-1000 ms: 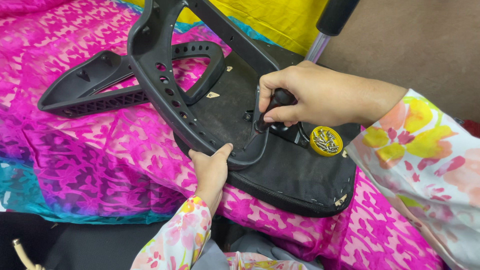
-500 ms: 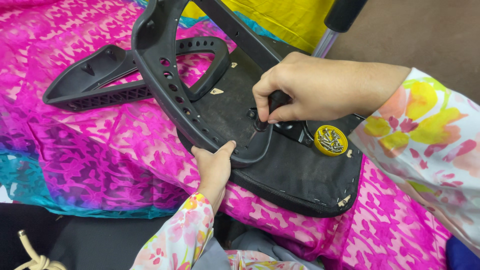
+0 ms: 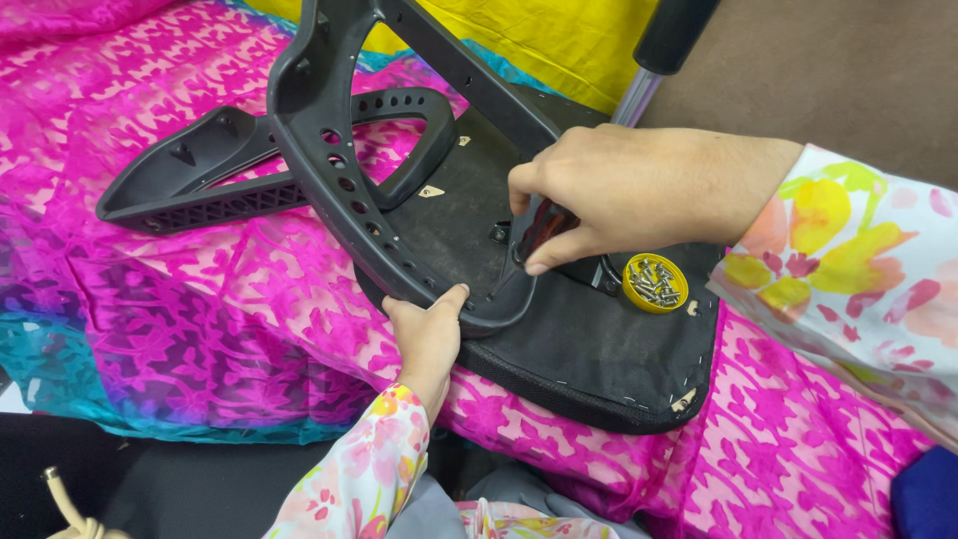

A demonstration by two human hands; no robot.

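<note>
An upturned black chair seat (image 3: 589,364) lies on a pink patterned cloth (image 3: 190,289). A black plastic armrest frame (image 3: 344,195) stands on it, its curved foot against the seat's underside. My left hand (image 3: 427,334) grips the lower edge of that frame, thumb on top. My right hand (image 3: 619,195) is closed around the dark handle of a screwdriver (image 3: 534,240), whose tip points down at the frame's foot near a bolt. A small yellow lid (image 3: 655,282) holding several screws sits on the seat just right of my right hand.
A second black armrest piece (image 3: 190,180) lies flat on the cloth to the left. A chrome pole with a black grip (image 3: 654,60) rises behind the seat. Yellow fabric (image 3: 559,40) lies at the back. A brown floor (image 3: 848,70) is at upper right.
My right hand has turned and shifted slightly on the screwdriver handle. My left hand stays on the frame's edge. The view has drifted a little.
</note>
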